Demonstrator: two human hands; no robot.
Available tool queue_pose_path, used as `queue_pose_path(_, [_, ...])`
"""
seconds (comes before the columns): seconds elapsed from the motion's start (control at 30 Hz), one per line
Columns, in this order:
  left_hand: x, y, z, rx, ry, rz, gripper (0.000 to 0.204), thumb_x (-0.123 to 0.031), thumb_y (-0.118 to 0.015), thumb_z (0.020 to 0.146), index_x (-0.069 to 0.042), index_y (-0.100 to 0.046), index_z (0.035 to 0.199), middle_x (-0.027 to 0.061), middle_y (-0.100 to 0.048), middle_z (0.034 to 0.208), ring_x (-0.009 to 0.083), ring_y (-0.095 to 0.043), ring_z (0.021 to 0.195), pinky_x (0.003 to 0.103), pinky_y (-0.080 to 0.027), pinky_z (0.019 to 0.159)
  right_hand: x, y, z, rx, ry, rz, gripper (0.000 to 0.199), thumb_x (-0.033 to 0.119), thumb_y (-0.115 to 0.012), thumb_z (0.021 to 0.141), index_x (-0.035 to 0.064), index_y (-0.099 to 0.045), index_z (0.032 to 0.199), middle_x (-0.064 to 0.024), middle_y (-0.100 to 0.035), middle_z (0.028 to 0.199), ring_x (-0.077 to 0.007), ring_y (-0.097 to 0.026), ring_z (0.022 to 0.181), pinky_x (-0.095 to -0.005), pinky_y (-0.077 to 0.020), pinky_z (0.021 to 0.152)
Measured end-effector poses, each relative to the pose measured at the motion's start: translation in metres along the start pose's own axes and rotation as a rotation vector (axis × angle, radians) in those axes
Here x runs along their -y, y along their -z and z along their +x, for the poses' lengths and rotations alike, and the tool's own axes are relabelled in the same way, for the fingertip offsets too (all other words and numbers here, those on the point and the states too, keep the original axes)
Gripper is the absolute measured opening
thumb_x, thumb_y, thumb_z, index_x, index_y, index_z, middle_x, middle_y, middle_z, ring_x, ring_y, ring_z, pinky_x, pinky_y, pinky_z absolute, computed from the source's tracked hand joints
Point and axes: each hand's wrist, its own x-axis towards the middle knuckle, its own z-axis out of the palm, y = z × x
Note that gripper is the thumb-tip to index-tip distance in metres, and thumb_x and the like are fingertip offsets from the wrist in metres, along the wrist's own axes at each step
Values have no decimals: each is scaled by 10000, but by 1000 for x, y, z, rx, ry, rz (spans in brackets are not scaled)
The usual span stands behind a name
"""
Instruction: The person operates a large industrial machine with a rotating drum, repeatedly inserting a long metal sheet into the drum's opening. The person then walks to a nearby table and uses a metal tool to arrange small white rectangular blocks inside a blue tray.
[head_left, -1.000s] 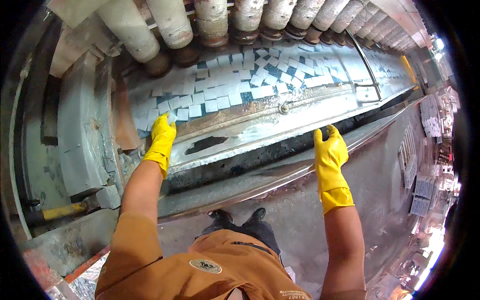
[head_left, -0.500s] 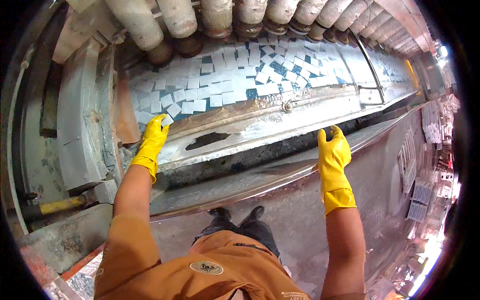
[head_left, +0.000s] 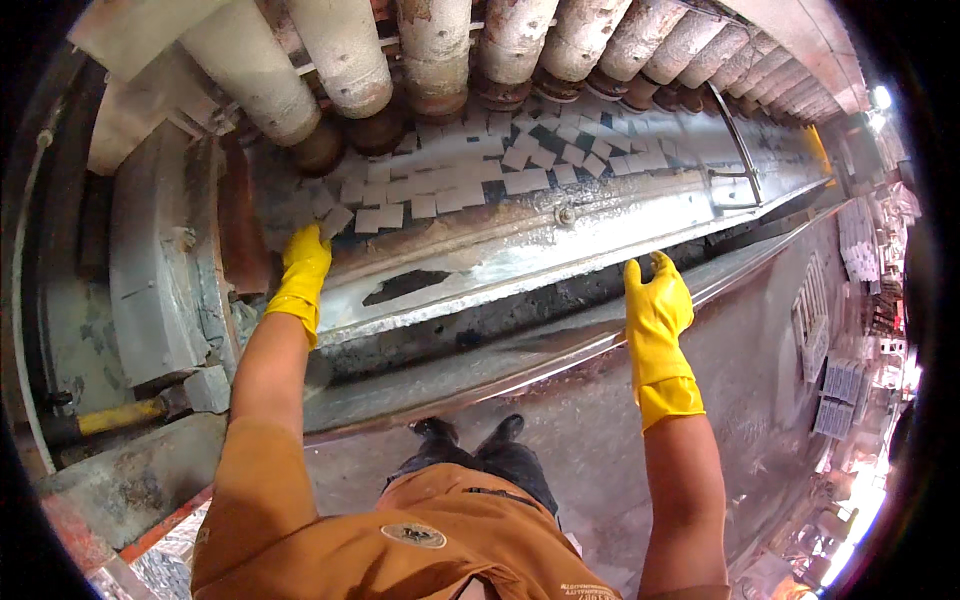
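Note:
Many small, square, pale tiles [head_left: 460,194] lie scattered, some overlapping, on a wet, dark surface inside a long metal trough. My left hand [head_left: 305,262], in a yellow rubber glove, reaches over the trough's near left corner. Its fingers curl down at the tiles' edge, close to a tilted tile [head_left: 337,222]; whatever lies under the fingertips is hidden. My right hand [head_left: 658,310], gloved the same, hovers near the trough's front edge. Its thumb and forefinger are apart, the other fingers bent, with nothing between them.
A row of thick, crusted pipes [head_left: 435,50] hangs low over the trough's far side. The trough's metal rim [head_left: 600,225] has a ragged hole [head_left: 405,287] near my left hand. A bent metal bar [head_left: 738,150] crosses the trough at right. Stacked grey slatted pieces [head_left: 840,378] stand far right.
The view has shifted, so the pipes sit lower. My left hand has closed over the tile that showed beside its fingertips. My right hand has moved slightly left.

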Motion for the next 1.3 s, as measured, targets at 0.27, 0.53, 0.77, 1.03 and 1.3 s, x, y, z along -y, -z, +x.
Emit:
queue_pose_path(0.27, [14, 4, -4, 94, -103, 86, 420, -249, -693, 921, -128, -636, 1319, 177, -648, 1317, 399, -595, 1240, 484, -485, 1055, 1, 1, -2, -10, 3, -2, 573, 470, -705, 878, 72, -692, 1290, -160, -731, 1214, -351, -683, 1120, -444, -518, 969])
queue_pose_path(0.53, [-30, 35, -11, 113, 85, 39, 460, -327, -744, 888, -138, -665, 1300, 161, -654, 1334, 381, -608, 1234, 485, -493, 1049, -4, -1, 0, 3, 10, -35, 588, 486, -701, 875, 82, -687, 1302, -159, -733, 1202, -348, -685, 1112, -447, -521, 959])
queue_pose_path(0.77, [-18, 34, -33, 157, -84, -13, 610, -344, -740, 901, -126, -565, 1443, 185, -583, 1446, 382, -522, 1353, 465, -435, 1122, 0, 2, 1, 21, 4, -50, 599, 510, -684, 880, 92, -683, 1310, -153, -730, 1216, -348, -683, 1119, -461, -519, 961])
queue_pose_path(1.03, [-2, 69, -54, 214, -9, -104, 594, -375, -730, 894, -108, -599, 1408, 207, -578, 1446, 398, -536, 1343, 476, -442, 1117, 2, 3, 5, 55, -6, -12, 616, 539, -657, 899, 94, -671, 1325, -153, -715, 1265, -344, -663, 1173, -479, -512, 969])
queue_pose_path(1.3, [-11, 148, -51, 570, 71, 66, 504, -418, -731, 890, -78, -704, 1260, 210, -654, 1339, 404, -608, 1254, 481, -483, 1055, 38, 14, 28, 107, -30, -32, 619, 543, -629, 918, 103, -653, 1354, -162, -713, 1277, -363, -673, 1167, -501, -511, 943])
